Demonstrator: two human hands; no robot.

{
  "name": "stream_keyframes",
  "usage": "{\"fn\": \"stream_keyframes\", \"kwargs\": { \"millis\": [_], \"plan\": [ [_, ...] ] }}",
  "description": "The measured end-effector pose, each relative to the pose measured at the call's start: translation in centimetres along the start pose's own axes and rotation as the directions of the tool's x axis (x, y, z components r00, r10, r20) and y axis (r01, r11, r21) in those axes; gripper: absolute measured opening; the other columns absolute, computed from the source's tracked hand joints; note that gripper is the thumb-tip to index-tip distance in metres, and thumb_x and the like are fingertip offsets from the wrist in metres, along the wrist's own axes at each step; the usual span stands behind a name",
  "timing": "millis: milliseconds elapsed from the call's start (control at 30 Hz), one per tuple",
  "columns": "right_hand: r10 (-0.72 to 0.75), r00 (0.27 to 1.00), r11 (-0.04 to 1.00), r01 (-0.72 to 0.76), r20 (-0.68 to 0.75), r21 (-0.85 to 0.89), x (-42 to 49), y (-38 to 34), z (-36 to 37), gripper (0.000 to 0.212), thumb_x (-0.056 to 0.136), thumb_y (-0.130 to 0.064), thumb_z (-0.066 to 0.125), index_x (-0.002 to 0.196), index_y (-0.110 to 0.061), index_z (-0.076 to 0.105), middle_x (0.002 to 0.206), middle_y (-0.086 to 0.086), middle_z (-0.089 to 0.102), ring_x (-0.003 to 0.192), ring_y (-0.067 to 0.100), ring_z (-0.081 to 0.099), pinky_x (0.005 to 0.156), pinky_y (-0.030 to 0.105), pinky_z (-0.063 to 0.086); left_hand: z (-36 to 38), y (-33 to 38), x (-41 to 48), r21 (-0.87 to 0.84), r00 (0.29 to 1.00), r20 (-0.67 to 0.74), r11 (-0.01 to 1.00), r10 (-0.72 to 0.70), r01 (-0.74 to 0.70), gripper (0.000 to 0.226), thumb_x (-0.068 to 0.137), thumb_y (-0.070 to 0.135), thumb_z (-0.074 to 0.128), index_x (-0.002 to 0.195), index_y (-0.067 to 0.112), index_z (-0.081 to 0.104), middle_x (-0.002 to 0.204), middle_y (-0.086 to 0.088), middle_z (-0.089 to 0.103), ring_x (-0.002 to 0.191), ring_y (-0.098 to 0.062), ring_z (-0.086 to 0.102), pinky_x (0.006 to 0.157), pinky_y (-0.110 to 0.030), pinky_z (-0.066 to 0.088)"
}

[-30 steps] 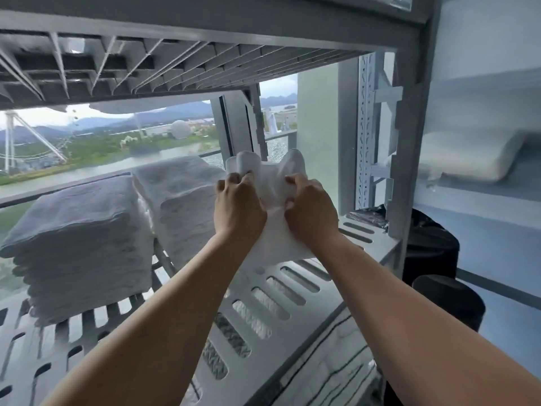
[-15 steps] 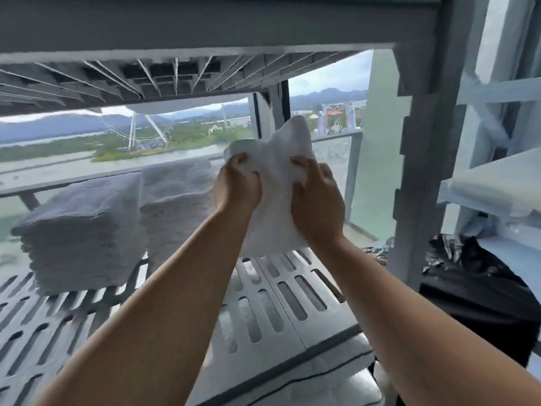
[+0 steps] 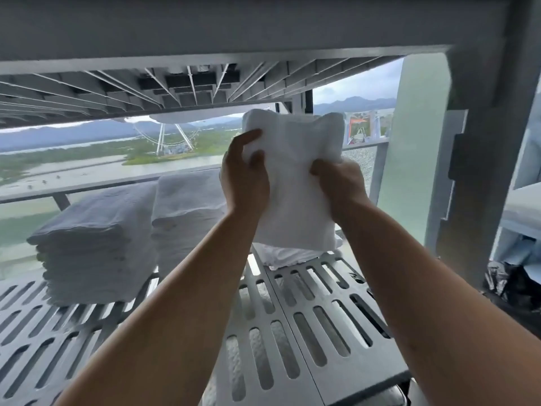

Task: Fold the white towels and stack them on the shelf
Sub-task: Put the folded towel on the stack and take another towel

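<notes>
Two towel stacks [image 3: 96, 244] sit left of the held towel [image 3: 295, 177].

Towel [image 3: 295, 177]: white, folded, upright, gripped at its sides by left hand [image 3: 244, 183] & right hand [image 3: 339, 189], above slotted grey shelf [image 3: 307, 317]. 2nd towel [image 3: 287, 256] lies rumpled on shelf just below. Left stack [image 3: 93, 247] & mid stack [image 3: 187, 212], folded, stand side by side.

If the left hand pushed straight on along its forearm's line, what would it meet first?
The white towel it grips. Beyond that, the left hand would probably pass above the small towel pile toward the window, though depth is unclear.
</notes>
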State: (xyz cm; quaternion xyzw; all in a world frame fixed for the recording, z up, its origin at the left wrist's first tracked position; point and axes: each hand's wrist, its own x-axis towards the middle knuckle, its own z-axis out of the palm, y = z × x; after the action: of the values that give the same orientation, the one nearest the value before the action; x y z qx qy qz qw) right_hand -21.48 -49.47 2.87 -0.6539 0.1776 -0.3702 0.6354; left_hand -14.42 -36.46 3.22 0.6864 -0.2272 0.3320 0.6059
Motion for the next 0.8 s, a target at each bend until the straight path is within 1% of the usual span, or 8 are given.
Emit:
{"fn": "stream_keyframes", "kwargs": {
  "millis": [100,200,300,433,500,633,733,800],
  "plan": [
    [-0.209,0.973,0.974,0.198,-0.097,-0.115,2.1,-0.9,1.0,0.012,0.071,-0.01,0.066,0.082,-0.014,0.061,0.078,0.003,0.066,0.079,0.03,0.064,0.074,0.045,0.055,0.4,-0.4,2.8,-0.137,0.998,-0.052,0.99,-0.033,0.026,0.042,0.082,0.011,0.068,0.119,0.03,0.059,0.094,0.012,0.066,0.086,-0.014,0.065,0.073,-0.031,0.051],
    [-0.547,0.816,0.81,0.458,-0.188,-0.367,3.1,0.1,2.4,0.023,0.077,-0.009,0.065,0.09,-0.024,0.052,0.079,-0.005,0.061,0.076,0.024,0.057,0.061,0.035,0.044,0.8,-1.4,4.7,-0.092,0.992,-0.115,0.994,0.05,-0.061,0.071,0.077,0.009,0.073,0.139,0.028,0.045,0.092,0.014,0.063,0.09,-0.012,0.062,0.078,-0.032,0.05],
    [-0.718,0.696,0.584,0.604,0.003,-0.543,4.7,4.2,2.7,0.027,0.083,-0.002,0.063,0.107,-0.012,0.058,0.104,0.006,0.061,0.093,0.025,0.056,0.068,0.037,0.047,0.7,-4.1,4.2,0.13,0.971,-0.025,0.964,0.239,-0.234,0.086,0.08,0.001,0.069,0.153,0.028,0.034,0.105,0.008,0.065,0.102,-0.018,0.056,0.078,-0.032,0.045],
    [-0.367,0.857,0.54,0.512,0.36,-0.668,5.6,10.5,1.0,0.037,0.09,-0.016,0.06,0.127,-0.016,0.057,0.127,0.007,0.057,0.117,0.025,0.056,0.089,0.034,0.049,-0.6,-9.1,1.3,0.515,0.836,0.403,0.663,0.372,-0.544,0.067,0.069,-0.006,0.066,0.13,0.019,0.058,0.113,-0.005,0.065,0.105,-0.032,0.057,0.079,-0.04,0.047],
    [-0.357,0.865,0.584,0.501,0.353,-0.638,5.2,11.5,0.2,0.029,0.092,-0.015,0.059,0.121,-0.02,0.061,0.126,0.005,0.061,0.115,0.025,0.057,0.083,0.029,0.043,-1.2,-10.4,-0.3,0.601,0.782,0.53,0.506,0.328,-0.619,0.058,0.07,0.004,0.071,0.125,0.019,0.059,0.115,-0.005,0.061,0.106,-0.03,0.058,0.081,-0.04,0.046],
    [-0.299,0.92,0.709,0.391,0.253,-0.587,5.2,9.3,0.6,0.024,0.084,-0.026,0.045,0.083,-0.016,0.066,0.09,0.008,0.068,0.081,0.028,0.057,0.061,0.03,0.033,-1.5,-10.0,-1.9,0.629,0.78,0.537,0.464,0.322,-0.624,0.092,0.059,0.027,0.087,0.141,0.02,0.044,0.14,-0.008,0.05,0.117,-0.03,0.054,0.089,-0.041,0.048],
    [-0.16,0.969,0.807,0.238,0.187,-0.541,5.6,8.1,1.6,0.028,0.087,-0.039,0.052,0.097,-0.018,0.067,0.104,0.009,0.066,0.092,0.025,0.058,0.078,0.032,0.044,-1.2,-8.7,-2.0,0.607,0.677,0.564,0.32,0.473,-0.728,0.094,0.075,0.013,0.074,0.156,0.024,0.028,0.153,-0.012,0.042,0.133,-0.032,0.048,0.095,-0.046,0.048],
    [-0.1,0.981,0.824,0.175,0.166,-0.539,5.5,8.2,2.0,0.03,0.085,-0.037,0.067,0.108,-0.019,0.061,0.108,0.009,0.064,0.098,0.027,0.059,0.087,0.034,0.047,-0.8,-8.1,-2.2,0.591,0.615,0.595,0.237,0.517,-0.771,0.078,0.083,0.007,0.07,0.153,0.025,0.04,0.14,-0.008,0.057,0.121,-0.029,0.059,0.081,-0.042,0.056]
  ]
}}
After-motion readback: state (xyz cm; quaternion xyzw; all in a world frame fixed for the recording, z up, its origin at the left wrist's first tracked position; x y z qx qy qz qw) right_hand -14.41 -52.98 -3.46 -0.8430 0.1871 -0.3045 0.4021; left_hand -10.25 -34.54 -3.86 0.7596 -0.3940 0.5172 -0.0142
